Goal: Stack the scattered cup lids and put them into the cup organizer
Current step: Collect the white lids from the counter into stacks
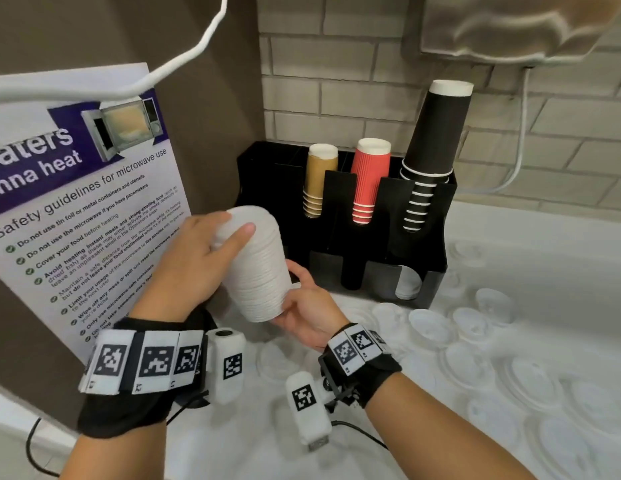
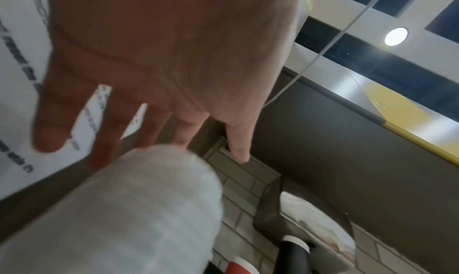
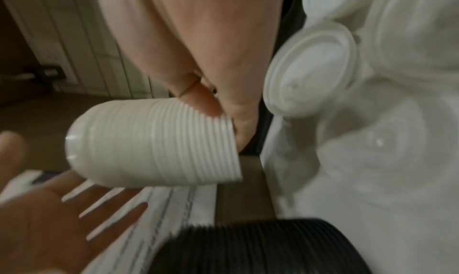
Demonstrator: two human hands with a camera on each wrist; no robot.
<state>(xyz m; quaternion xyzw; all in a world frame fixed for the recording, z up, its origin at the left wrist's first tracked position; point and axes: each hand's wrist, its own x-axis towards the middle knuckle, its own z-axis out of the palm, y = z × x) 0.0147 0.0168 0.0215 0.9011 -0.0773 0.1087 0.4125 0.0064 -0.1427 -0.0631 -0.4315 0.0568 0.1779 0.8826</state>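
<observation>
A tall stack of white cup lids is held tilted in the air, just left of the black cup organizer. My right hand grips the stack's lower end, thumb on the side and fingers under it. My left hand touches the domed top end with straight, spread fingers. The left wrist view shows those spread fingers above the blurred stack. In the right wrist view the ribbed stack sits against my right hand's fingers. Several loose white lids lie scattered on the white counter.
The organizer's upper slots hold upturned brown cups, red cups and black cups. Its lower right slot holds white lids; a black ribbed stack shows close by. A microwave safety poster stands at the left. Brick wall behind.
</observation>
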